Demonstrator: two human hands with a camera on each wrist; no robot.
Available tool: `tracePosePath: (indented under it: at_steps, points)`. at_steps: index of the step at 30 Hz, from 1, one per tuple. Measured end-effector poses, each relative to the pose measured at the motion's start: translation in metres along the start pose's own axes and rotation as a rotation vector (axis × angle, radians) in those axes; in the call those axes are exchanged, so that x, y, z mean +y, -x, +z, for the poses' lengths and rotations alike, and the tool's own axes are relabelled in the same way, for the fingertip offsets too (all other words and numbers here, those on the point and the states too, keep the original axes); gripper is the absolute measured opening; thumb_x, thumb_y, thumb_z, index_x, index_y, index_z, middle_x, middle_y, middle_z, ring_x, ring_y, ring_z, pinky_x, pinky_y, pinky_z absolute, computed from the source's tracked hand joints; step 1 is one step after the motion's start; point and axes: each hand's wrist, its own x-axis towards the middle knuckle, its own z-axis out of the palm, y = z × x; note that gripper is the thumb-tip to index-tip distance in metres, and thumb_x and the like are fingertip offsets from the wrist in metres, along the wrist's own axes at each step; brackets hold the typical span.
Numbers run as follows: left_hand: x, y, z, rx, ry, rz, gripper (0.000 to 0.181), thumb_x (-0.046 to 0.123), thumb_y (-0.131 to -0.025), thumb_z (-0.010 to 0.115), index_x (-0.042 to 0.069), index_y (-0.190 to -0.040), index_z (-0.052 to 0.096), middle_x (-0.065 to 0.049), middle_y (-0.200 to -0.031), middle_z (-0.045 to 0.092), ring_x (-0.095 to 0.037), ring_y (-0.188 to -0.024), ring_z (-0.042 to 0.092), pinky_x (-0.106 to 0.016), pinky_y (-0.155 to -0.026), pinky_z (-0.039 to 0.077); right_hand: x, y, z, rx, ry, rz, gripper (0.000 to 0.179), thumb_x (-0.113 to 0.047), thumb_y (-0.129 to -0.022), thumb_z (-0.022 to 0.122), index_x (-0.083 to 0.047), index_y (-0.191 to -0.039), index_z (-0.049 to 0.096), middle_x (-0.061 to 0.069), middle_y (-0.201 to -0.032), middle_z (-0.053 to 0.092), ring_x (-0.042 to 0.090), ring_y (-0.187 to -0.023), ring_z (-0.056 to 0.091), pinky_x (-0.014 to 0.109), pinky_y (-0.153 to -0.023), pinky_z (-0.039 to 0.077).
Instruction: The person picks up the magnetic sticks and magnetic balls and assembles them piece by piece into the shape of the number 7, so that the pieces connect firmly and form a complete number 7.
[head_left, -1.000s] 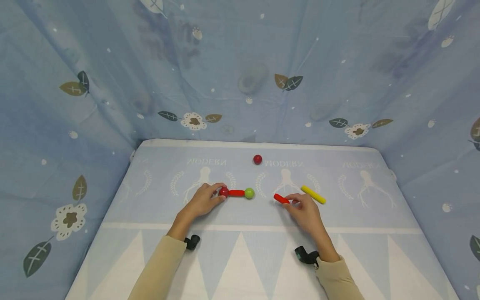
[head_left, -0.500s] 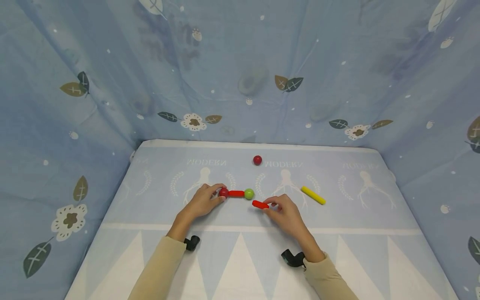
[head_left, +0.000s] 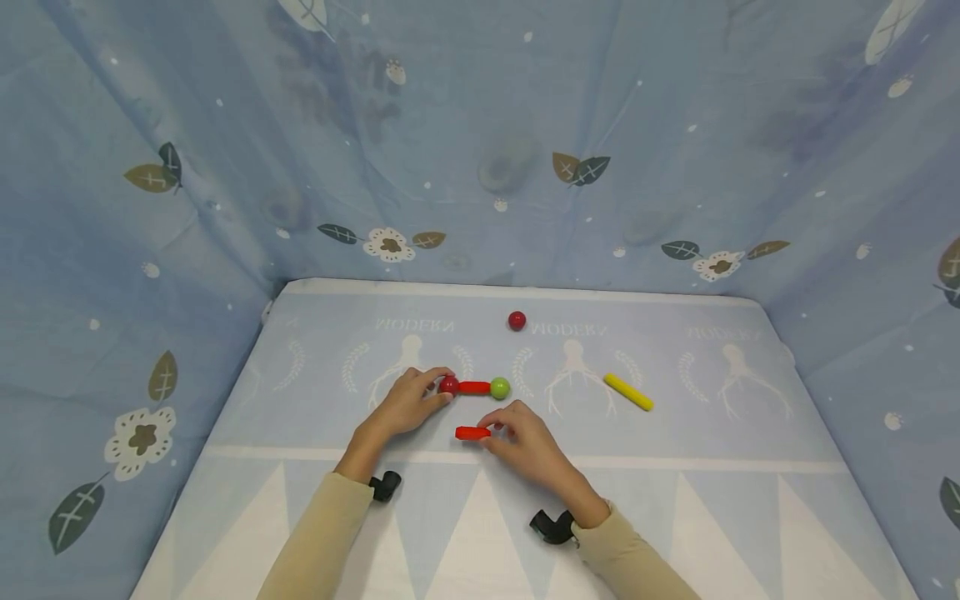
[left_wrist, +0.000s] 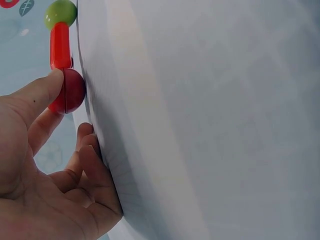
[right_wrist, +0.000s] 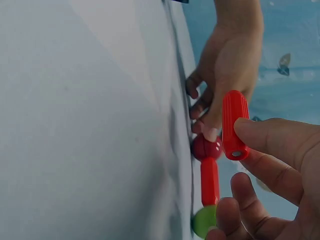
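Note:
With thumb and finger, my left hand [head_left: 405, 407] pinches a dark red ball [head_left: 448, 385] on the table. A short red rod [head_left: 474, 388] joins that ball to a lime green ball [head_left: 500, 388], all three in a row. The left wrist view shows the thumb on the dark red ball [left_wrist: 75, 91], its other fingers curling below. My right hand [head_left: 525, 443] pinches a second red rod [head_left: 471, 433] by one end, nearer the person than the row. In the right wrist view this ribbed rod [right_wrist: 234, 122] shows a small silvery spot in its end.
A yellow rod [head_left: 628, 392] lies on the table to the right of the row. Another dark red ball [head_left: 517, 321] sits near the back edge. Blue patterned curtain [head_left: 480, 150] surrounds the far side and both sides of the table [head_left: 675, 433].
My right hand has moved left and towards the person, carrying the red rod from beside the yellow rod to in front of the joined row. My left hand stays in place on the ball.

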Motion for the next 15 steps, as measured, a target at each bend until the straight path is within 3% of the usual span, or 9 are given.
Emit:
tracePosePath:
  at_steps: [9,15]
  points:
    - [0.000,-0.001,0.000,0.007,-0.005,0.008,0.038,0.028,-0.095,0.071,0.023,-0.131,0.063,-0.008,-0.103,0.055,-0.023,-0.097,0.053,-0.041,-0.078,0.046,0.001,-0.008,0.024,-0.135,0.029,-0.038,0.015,-0.016,-0.087,0.078,-0.021,-0.101,0.076,-0.001,-0.090,0.057,0.014,-0.080,0.050,0.026,-0.070,0.042]
    - [0.000,-0.001,-0.001,0.006,-0.014,0.002,0.039,0.030,-0.095,0.071,0.023,-0.133,0.062,-0.009,-0.104,0.055,-0.023,-0.096,0.054,-0.041,-0.076,0.046,-0.002,-0.011,0.031,-0.165,0.091,-0.028,0.015,-0.018,-0.086,0.080,-0.022,-0.100,0.077,-0.006,-0.088,0.057,0.010,-0.082,0.048,0.027,-0.072,0.038]
